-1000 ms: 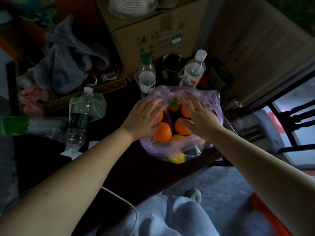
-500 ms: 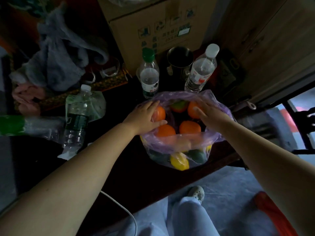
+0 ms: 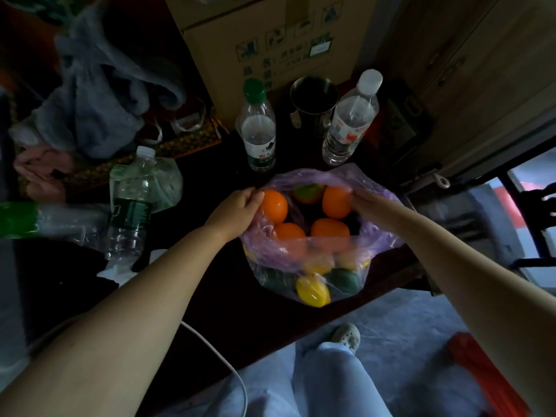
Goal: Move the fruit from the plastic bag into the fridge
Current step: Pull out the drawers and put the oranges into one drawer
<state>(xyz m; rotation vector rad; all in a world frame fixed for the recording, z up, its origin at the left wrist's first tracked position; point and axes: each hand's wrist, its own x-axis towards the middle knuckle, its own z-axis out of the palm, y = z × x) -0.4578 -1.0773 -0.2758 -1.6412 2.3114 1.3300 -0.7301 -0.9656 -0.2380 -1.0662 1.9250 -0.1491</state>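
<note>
A thin purple plastic bag (image 3: 304, 251) sits open on the dark table near its front edge. Inside lie several orange fruits (image 3: 329, 228), a green-red fruit (image 3: 307, 192) at the back, and a yellow fruit (image 3: 311, 290) and a dark green fruit (image 3: 344, 279) low at the front. My left hand (image 3: 236, 210) pinches the bag's left rim beside an orange fruit (image 3: 274, 206). My right hand (image 3: 371, 203) grips the right rim, next to another orange fruit (image 3: 335, 201). The two hands hold the mouth spread wide. No fridge is in view.
Behind the bag stand a green-capped bottle (image 3: 258, 127), a metal cup (image 3: 313, 100) and a white-capped bottle (image 3: 352, 118), with a cardboard box (image 3: 270, 34) behind them. Another bottle (image 3: 129, 206) and a grey cloth (image 3: 93, 94) lie left. The table edge (image 3: 391, 284) runs close below the bag.
Both hands moved apart from over the fruit to the bag's rim, pulling the mouth wider. More of the oranges shows now, and the camera came closer.
</note>
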